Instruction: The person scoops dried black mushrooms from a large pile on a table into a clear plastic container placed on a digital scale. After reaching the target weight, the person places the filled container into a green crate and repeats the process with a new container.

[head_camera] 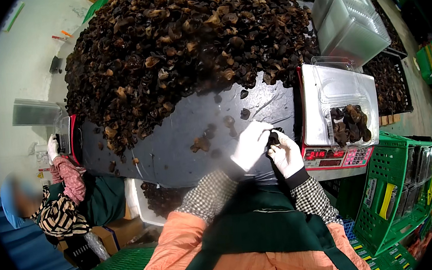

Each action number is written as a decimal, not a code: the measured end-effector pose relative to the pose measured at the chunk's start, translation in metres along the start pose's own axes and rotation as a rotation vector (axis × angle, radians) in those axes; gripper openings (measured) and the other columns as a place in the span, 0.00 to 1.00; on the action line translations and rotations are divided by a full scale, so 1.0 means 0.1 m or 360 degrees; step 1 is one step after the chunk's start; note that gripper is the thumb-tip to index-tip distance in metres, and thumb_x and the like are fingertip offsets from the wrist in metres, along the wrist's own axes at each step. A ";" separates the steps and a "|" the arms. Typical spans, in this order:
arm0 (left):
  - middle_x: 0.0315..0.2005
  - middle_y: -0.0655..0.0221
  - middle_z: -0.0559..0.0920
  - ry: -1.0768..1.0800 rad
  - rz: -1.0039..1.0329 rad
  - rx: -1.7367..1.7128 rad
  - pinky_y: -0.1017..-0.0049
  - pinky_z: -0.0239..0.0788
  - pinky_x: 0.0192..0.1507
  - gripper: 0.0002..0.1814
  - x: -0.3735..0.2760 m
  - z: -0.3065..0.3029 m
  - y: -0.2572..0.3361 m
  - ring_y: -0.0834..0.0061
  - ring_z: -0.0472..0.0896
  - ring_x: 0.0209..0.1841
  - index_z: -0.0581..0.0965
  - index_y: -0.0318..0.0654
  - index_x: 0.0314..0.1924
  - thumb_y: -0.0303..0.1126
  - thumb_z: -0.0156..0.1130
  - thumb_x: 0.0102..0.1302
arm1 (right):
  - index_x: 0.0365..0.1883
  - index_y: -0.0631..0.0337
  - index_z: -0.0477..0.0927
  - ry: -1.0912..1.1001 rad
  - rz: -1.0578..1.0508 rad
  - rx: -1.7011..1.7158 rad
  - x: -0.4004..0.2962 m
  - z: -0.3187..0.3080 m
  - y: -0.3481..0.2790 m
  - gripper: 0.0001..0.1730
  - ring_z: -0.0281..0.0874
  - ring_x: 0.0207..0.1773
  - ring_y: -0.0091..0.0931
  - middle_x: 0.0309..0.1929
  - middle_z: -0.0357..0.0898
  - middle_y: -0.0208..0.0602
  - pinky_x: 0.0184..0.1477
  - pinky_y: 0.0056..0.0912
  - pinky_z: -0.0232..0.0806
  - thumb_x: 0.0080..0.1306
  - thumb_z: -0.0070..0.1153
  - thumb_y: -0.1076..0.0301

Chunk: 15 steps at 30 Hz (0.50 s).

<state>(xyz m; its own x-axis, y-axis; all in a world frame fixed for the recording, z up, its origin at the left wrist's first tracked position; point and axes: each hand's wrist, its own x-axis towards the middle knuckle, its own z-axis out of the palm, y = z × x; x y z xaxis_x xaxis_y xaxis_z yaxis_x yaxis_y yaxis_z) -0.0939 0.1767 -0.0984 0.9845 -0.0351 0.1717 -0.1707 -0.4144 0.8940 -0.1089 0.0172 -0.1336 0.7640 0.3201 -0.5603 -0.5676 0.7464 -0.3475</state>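
Both hands wear white gloves and meet over the front right of the dark-covered table (183,114). Between their fingertips is a dark wood ear mushroom (273,139). My left hand (250,143) pinches it from the left, and my right hand (287,156) grips it from the right. To the right stands a red-rimmed digital scale (311,99). On its metal plate lies a clear plastic clamshell box (336,82), lid raised, with several wood ear mushrooms (350,125) in it. A huge heap of wood ear mushrooms (185,45) covers the back of the table.
Stacked clear boxes (353,26) stand behind the scale, near a black crate of mushrooms (387,83). A green crate (382,190) with filled boxes sits at the right. A white bin (143,207) is below the table edge. At left, a co-worker (66,186) works by another scale (74,139).
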 end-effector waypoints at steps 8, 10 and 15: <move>0.45 0.58 0.84 -0.0402 -0.0430 -0.0364 0.69 0.75 0.50 0.13 0.16 -0.14 0.41 0.65 0.83 0.46 0.81 0.35 0.52 0.27 0.59 0.68 | 0.47 0.62 0.80 0.0174 0.0098 0.0202 0.16 0.13 0.01 0.15 0.78 0.36 0.24 0.34 0.81 0.29 0.35 0.32 0.71 0.72 0.55 0.60; 0.47 0.57 0.84 -0.0190 -0.0477 -0.0203 0.68 0.75 0.52 0.16 0.46 -0.20 0.16 0.64 0.83 0.47 0.79 0.36 0.57 0.28 0.58 0.70 | 0.49 0.57 0.81 0.0145 0.0137 0.0044 0.07 0.30 -0.04 0.13 0.77 0.34 0.24 0.34 0.81 0.28 0.31 0.27 0.65 0.68 0.58 0.66; 0.49 0.51 0.78 -0.0185 -0.0274 0.1136 0.62 0.74 0.51 0.25 1.16 -0.25 -0.32 0.57 0.81 0.47 0.67 0.42 0.69 0.29 0.53 0.73 | 0.52 0.60 0.80 0.0053 0.0125 0.0001 -0.05 0.30 -0.06 0.17 0.72 0.33 0.26 0.36 0.79 0.30 0.33 0.28 0.65 0.64 0.55 0.71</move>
<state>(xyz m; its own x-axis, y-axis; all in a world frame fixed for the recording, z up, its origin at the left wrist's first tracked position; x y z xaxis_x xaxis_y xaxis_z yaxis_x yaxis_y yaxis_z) 0.0244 0.2089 -0.0962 0.9996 0.0040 -0.0266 0.0146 -0.9115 0.4111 -0.0996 0.0288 -0.1062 0.7064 0.3581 -0.6105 -0.6252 0.7201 -0.3011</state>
